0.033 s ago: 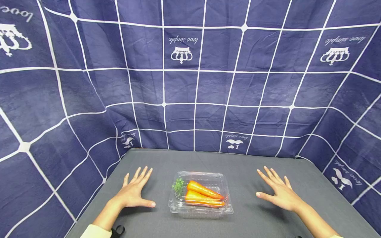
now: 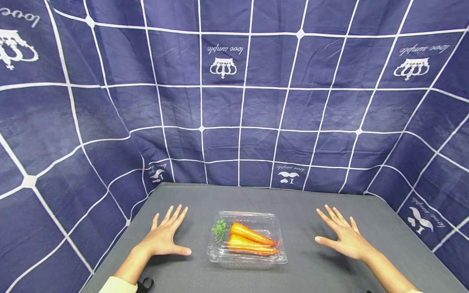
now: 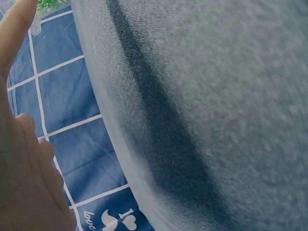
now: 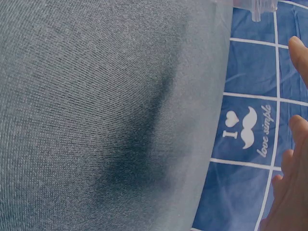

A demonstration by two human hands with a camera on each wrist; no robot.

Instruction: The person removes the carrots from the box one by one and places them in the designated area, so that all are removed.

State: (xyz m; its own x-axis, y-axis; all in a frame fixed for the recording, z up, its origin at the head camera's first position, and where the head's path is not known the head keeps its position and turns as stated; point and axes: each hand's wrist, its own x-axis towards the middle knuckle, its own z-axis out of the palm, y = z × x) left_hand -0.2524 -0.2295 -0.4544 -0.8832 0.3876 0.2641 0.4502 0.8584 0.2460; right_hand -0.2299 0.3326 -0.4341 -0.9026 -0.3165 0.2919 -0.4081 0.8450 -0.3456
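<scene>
A clear plastic clamshell box stands in the middle of the grey table in the head view, its lid down. Inside it lie two orange carrots side by side, with green leafy tops at the left end. To the left of the box, my left hand hovers with fingers spread and thumb pointing toward it. On the other side, my right hand is held likewise, fingers spread, apart from the box. Neither hand holds anything. A corner of the box shows at the top of the right wrist view.
The table has a grey cloth surface. Blue curtains with white grid lines hang behind it and along both sides. A black strap sits at the left wrist, beside a pale sleeve.
</scene>
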